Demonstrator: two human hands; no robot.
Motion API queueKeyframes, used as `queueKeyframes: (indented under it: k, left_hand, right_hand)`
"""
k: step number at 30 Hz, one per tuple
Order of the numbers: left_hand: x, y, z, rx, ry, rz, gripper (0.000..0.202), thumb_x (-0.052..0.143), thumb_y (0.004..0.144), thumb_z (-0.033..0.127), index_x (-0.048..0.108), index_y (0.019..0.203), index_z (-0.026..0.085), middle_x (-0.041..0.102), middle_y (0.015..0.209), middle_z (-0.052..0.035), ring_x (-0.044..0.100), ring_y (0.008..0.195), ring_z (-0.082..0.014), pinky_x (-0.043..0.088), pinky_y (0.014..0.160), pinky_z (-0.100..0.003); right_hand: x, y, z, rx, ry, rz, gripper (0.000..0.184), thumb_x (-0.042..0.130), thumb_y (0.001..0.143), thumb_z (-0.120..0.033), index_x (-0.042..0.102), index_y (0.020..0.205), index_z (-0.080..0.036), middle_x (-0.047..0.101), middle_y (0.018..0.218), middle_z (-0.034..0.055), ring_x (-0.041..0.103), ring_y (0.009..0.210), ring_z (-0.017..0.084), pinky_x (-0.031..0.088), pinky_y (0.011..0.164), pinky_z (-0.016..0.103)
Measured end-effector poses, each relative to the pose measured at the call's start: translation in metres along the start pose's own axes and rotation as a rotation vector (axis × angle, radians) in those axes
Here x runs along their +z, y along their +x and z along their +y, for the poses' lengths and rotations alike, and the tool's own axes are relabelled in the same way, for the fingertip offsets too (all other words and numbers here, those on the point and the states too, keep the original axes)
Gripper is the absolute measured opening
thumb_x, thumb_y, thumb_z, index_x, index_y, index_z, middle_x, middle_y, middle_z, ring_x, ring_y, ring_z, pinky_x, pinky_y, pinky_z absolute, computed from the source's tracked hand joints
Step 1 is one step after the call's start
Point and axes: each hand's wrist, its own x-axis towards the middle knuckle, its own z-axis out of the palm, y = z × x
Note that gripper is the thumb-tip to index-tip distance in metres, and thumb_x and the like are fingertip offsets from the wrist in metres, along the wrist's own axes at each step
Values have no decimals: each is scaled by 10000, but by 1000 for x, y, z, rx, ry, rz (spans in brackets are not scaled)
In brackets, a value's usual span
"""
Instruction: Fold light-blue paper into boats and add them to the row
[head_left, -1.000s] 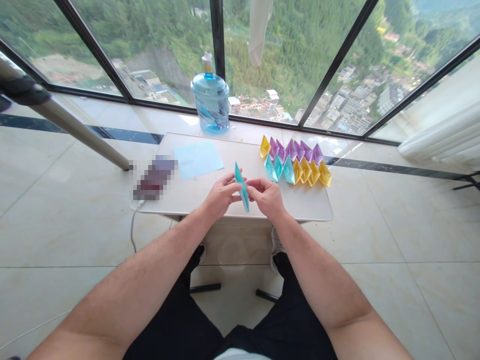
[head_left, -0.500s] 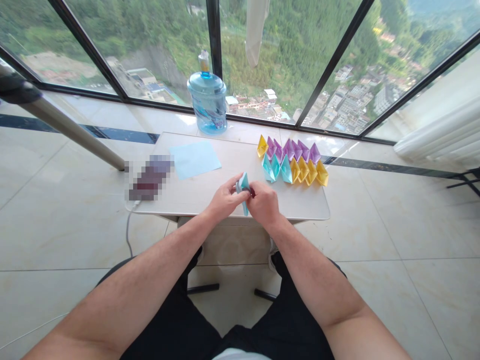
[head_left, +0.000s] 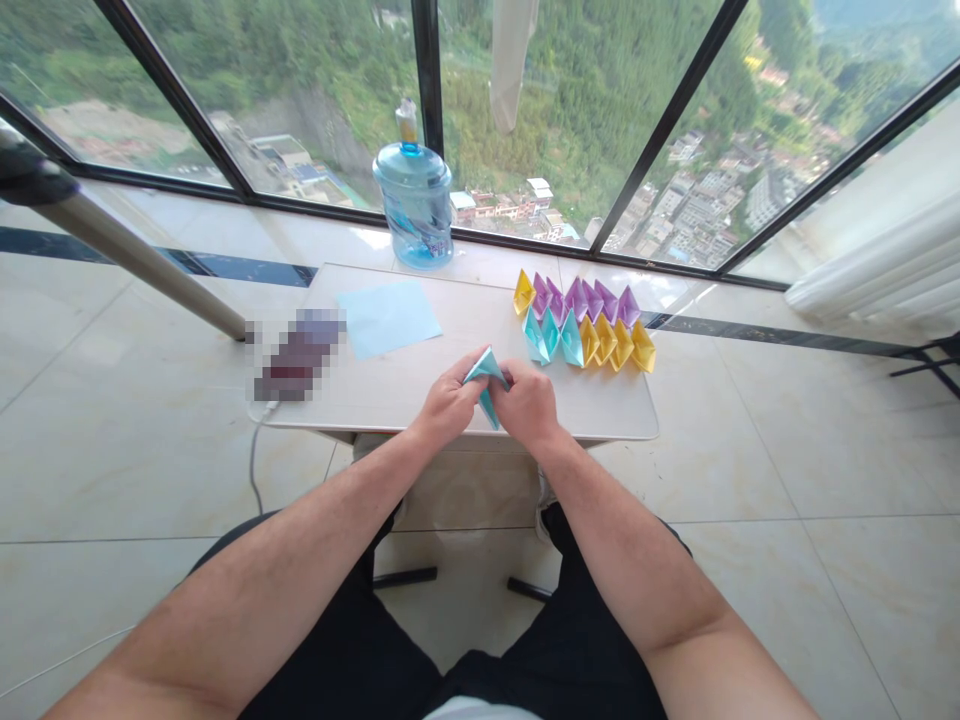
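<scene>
Between my two hands, above the near edge of the table, is a light blue folded paper boat (head_left: 487, 366) with pointed ends. My left hand (head_left: 450, 402) pinches its left side with the thumb on top. On the other side my right hand (head_left: 528, 400) grips it, the fingers curled and partly hiding the paper. Finished-looking paper boats stand in two rows to the right: purple boats (head_left: 590, 298) at the back with one yellow boat (head_left: 523, 292), then light blue boats (head_left: 553, 337) and yellow boats (head_left: 617, 344) in front.
A flat light blue sheet (head_left: 391, 318) lies on the white table (head_left: 375, 395), left of my hands. Further left is a blurred-out object (head_left: 300, 355) with a cable (head_left: 255, 470). Behind the table stands a large blue water bottle (head_left: 413, 205) by the window. A pole (head_left: 150, 250) slants in at left.
The folded paper between my hands has turned and opened wider, so more of its pointed upper face shows. Both hands stay in nearly the same place.
</scene>
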Motion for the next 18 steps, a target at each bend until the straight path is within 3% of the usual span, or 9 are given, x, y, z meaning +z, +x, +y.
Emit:
queueKeyframes:
  k: [5,10,18]
  left_hand:
    - [-5,0,2,201,184,88,435,604,847,193,704,1266,256,657,1335,-46,566,1292,-237,349,1192,-399]
    - [-10,-7,13,401,307,73,432,607,851,156,713,1253,272,596,1432,-56,506,1368,-250,326,1210,-394]
    - [-6,-12,20,330,106,80,259,703,800,197,737,1054,232,571,1470,-84,547,1341,-287,402,1163,-458]
  right_hand:
    - [3,-2,2,-178,115,132,150,585,917,-305,698,941,-209,730,879,46,656,800,175,491,730,285]
    - [3,-3,4,-347,141,189,133,571,916,-227,683,988,-215,750,972,62,669,946,195,536,843,314]
    - [-1,-5,2,-376,118,192,204,530,913,-164,691,1022,-227,747,1015,74,678,993,199,553,891,346]
